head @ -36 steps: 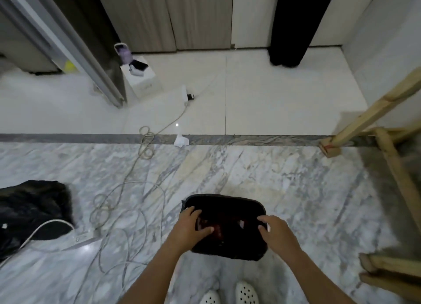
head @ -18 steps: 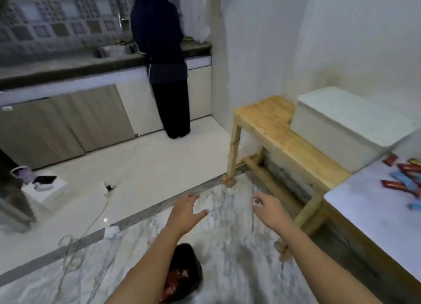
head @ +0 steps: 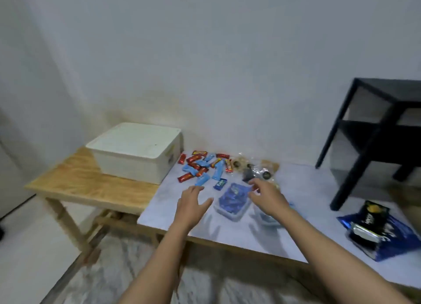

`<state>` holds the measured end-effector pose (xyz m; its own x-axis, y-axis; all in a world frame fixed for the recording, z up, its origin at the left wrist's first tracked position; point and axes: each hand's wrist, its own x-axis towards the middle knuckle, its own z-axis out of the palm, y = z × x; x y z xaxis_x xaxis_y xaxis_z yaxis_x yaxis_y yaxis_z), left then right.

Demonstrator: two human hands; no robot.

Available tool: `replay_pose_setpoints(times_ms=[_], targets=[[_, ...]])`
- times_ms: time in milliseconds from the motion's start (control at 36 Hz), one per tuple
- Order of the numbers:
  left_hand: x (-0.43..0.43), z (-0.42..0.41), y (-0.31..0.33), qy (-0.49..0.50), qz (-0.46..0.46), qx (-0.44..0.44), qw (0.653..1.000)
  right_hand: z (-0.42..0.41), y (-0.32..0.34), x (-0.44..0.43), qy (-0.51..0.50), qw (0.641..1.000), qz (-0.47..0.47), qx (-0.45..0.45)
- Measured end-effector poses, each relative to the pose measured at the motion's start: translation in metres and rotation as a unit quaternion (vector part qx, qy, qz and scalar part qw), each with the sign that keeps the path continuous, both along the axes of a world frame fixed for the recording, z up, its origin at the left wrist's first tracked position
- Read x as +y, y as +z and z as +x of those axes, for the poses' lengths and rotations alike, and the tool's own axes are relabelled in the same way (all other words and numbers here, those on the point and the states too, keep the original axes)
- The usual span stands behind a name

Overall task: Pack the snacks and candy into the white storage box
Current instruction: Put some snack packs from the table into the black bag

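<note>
Packing not yet begun. My left hand (head: 192, 203) and right hand (head: 266, 196) hover open and empty over the table (head: 307, 212), either side of a tub of blue sweets (head: 233, 200). Candy bars (head: 202, 167) lie loose just beside the white storage box (head: 136, 153), whose lid is on. Next move, in my judgement: lift the lid.

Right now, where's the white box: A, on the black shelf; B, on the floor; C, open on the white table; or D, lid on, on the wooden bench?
D: the box sits closed on the bench, left of the candy.
</note>
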<state>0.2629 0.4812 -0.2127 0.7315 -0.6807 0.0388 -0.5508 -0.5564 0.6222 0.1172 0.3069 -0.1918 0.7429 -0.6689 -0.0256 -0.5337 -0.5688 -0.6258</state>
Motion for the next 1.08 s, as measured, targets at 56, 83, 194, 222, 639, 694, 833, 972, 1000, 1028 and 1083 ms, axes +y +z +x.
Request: replay_pose_setpoints(times_ms=[56, 83, 194, 222, 639, 694, 833, 972, 1000, 1028, 1083], targets=[[-0.05, -0.023, -0.003, -0.059, 0.006, 0.007, 0.998, -0.045, -0.006, -0.038, -0.055, 0.998, 0.0, -0.004], [-0.072, -0.034, -0.007, -0.087, 0.007, 0.011, 0.996, -0.067, -0.01, -0.054, -0.08, 0.997, 0.003, 0.002], [-0.149, -0.08, -0.027, -0.177, 0.013, 0.028, 0.984, -0.15, -0.032, -0.103, -0.172, 0.985, 0.014, 0.019], [-0.166, -0.093, -0.032, -0.201, 0.02, 0.028, 0.979, -0.169, -0.037, -0.112, -0.193, 0.981, 0.02, 0.017], [-0.366, -0.242, -0.106, -0.41, 0.049, 0.083, 0.907, -0.319, -0.122, -0.197, -0.402, 0.909, 0.079, 0.076], [-0.378, -0.257, -0.114, -0.411, 0.046, 0.089, 0.906, -0.325, -0.134, -0.206, -0.409, 0.905, 0.086, 0.081], [-0.405, -0.284, -0.131, -0.393, 0.017, 0.066, 0.917, -0.33, -0.162, -0.235, -0.395, 0.91, 0.095, 0.085], [-0.425, -0.299, -0.144, -0.37, 0.038, 0.086, 0.924, -0.331, -0.184, -0.282, -0.375, 0.916, 0.08, 0.117], [-0.427, -0.301, -0.147, -0.37, 0.045, 0.082, 0.924, -0.331, -0.189, -0.292, -0.357, 0.921, 0.08, 0.135], [-0.428, -0.303, -0.151, -0.37, 0.054, 0.074, 0.924, -0.331, -0.192, -0.3, -0.337, 0.926, 0.084, 0.149], [-0.428, -0.304, -0.162, -0.361, 0.067, 0.06, 0.928, -0.329, -0.196, -0.311, -0.297, 0.936, 0.094, 0.161]])
